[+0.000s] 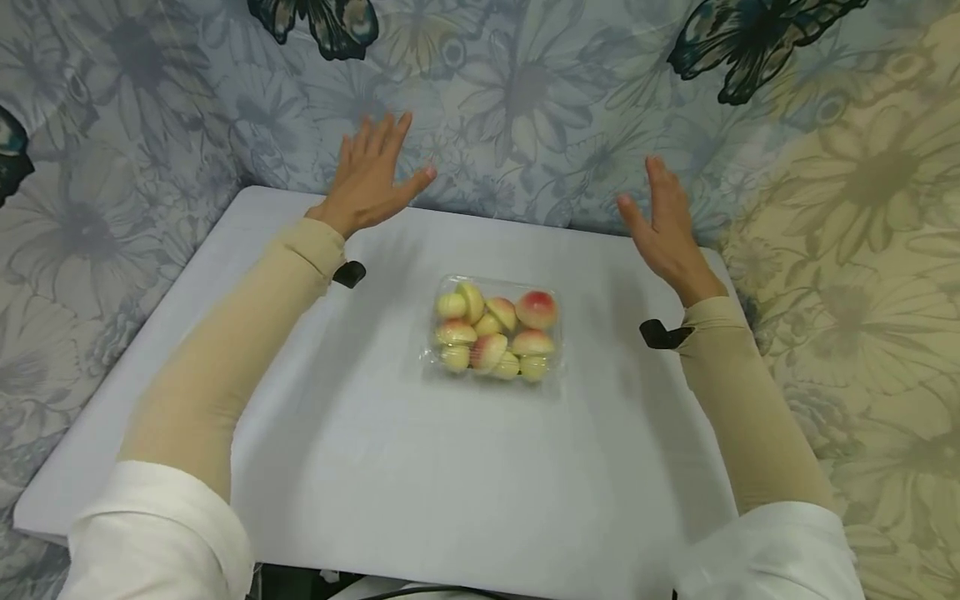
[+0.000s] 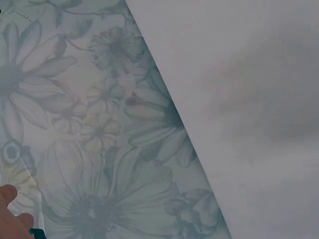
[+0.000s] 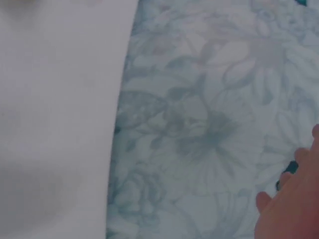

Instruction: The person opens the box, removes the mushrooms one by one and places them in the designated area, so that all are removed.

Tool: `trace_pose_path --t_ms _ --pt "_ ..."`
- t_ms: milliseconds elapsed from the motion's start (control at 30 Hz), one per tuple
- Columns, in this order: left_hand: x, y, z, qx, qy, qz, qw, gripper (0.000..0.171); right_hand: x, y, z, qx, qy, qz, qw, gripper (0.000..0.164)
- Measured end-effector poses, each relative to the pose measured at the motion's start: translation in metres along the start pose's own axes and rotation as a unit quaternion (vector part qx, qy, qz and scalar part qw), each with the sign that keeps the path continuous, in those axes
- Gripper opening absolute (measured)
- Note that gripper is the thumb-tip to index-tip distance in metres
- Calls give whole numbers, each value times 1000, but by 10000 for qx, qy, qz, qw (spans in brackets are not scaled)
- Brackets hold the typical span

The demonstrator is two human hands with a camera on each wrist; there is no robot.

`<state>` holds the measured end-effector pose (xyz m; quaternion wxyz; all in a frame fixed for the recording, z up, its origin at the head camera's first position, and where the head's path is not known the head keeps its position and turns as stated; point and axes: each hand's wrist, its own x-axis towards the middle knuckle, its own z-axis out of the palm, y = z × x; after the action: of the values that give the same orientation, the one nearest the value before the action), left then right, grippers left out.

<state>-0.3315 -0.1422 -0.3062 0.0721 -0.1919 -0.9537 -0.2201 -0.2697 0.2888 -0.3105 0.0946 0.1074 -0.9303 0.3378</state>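
Fruit box (image 1: 432,350), clear plastic, sits around the middle of the worktop (image 1: 465,475); my left hand (image 1: 371,185) and right hand (image 1: 669,240) are raised near its far edge, empty, fingers straight, thumbs apart. I judge the box light, slippery, flimsy: best gripped gently by both short sides.

I had a plain white, straight-edged table (image 1: 465,467) before me. Behind and beside it I saw grey-blue, flower-printed wall covering (image 1: 517,108), yellowish to its right; dark butterfly shapes (image 1: 757,40) showed beyond the table's far edge, a thin black cable (image 1: 435,589) past its near edge.
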Motion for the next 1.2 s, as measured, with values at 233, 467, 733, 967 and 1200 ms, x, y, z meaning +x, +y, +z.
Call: trace_pose_path --t_ms 233,467,733,967,1200 --pt "-35 12 7 -232 27 589 9980 93 -23 -26 2 1178 -273 -208 9924 77" --pt "-68 27 23 -766 100 904 9929 98 -46 -42 17 1198 -363 -813 9888 80" --pt "-95 29 59 -1356 -118 846 9871 100 -62 -43 40 1125 -683 -766 9883 85" --pt "-108 27 84 -2139 -394 637 9740 91 -72 -40 56 997 -1148 -687 9860 80" --pt "-123 27 97 -2347 -768 497 9678 92 -79 -41 70 822 -1490 -783 9823 87"
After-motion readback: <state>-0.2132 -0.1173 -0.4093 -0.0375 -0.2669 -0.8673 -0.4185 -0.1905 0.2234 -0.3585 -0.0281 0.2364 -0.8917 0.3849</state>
